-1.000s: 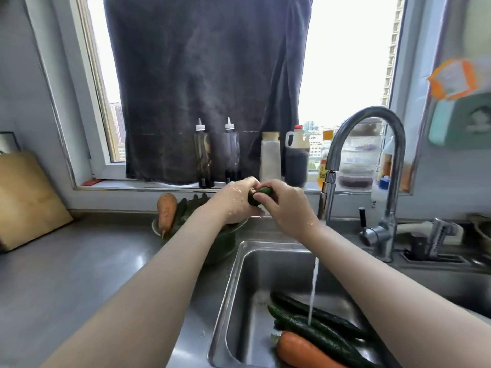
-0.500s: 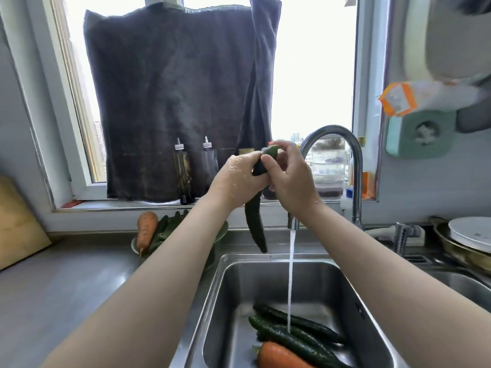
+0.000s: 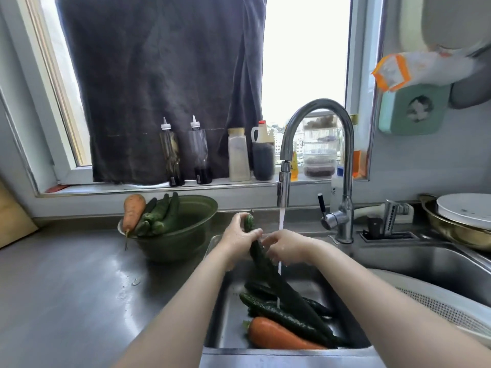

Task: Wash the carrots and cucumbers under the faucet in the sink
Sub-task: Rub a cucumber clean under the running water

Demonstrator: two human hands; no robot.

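Left hand (image 3: pixel 239 236) grips a cucumber (image 3: pixel 276 282) near its top end; right hand (image 3: pixel 288 248) curls round it just below, under the running faucet (image 3: pixel 317 107). The cucumber slants down into the sink (image 3: pixel 279 358) — its tip among more cucumbers (image 3: pixel 279 313) and a carrot (image 3: pixel 276 337). On the counter (image 3: pixel 66 288) to the left, a green bowl (image 3: pixel 183 243) holds others.

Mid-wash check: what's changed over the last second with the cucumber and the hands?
Both hands, left hand and right hand, lifted the cucumber from the green bowl, then lowered it into the sink, where it now slants under the stream. Both grip its upper part throughout. Unchanged: the stream running, vegetables in the bowl, carrot and cucumbers in the sink.
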